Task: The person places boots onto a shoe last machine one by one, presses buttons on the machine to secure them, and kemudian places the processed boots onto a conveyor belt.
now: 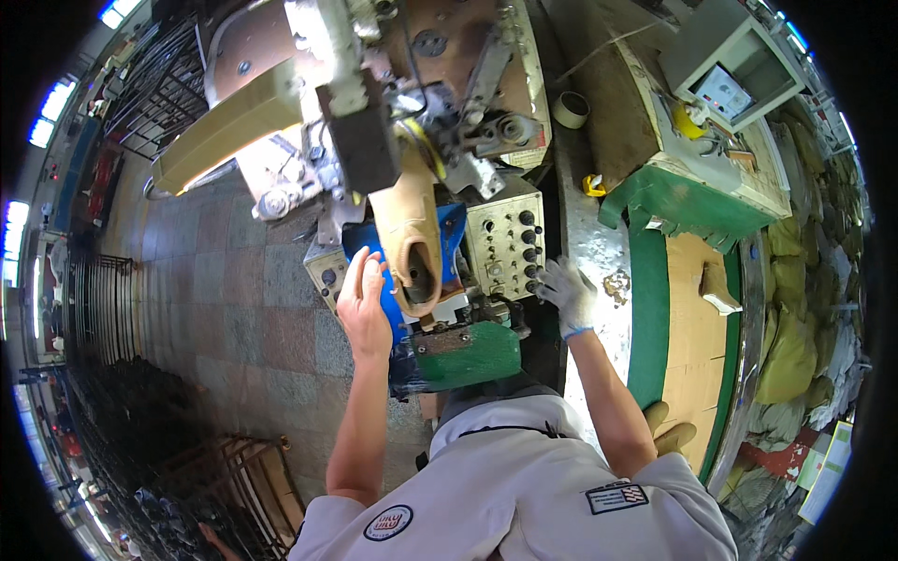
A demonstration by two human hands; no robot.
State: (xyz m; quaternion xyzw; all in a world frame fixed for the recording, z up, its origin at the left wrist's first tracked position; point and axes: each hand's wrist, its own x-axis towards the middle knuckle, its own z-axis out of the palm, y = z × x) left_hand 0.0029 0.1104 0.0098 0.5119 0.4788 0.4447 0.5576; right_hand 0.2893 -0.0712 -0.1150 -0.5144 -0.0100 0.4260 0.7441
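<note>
A tan shoe upper (409,224) sits toe-inward in the machine (360,140), its open collar facing me. A dark form shows inside the collar. Bare, my left hand (365,304) is raised just left of the collar, fingers stretched and nothing held; whether the fingertips touch the upper I cannot tell. My right hand (566,294), in a pale work glove, has its fingers apart beside the black knobs of the control panel (505,245). Contact with a knob is unclear. Blue sheeting (453,222) lies around the upper, above a green padded part (472,358).
On the right bench lie a tape roll (571,109) and a small yellow object (593,185). Farther right are a grey open box (739,70), a green-edged conveyor (687,346) and tan shoe pieces (718,288). Metal racks (103,309) line the left floor.
</note>
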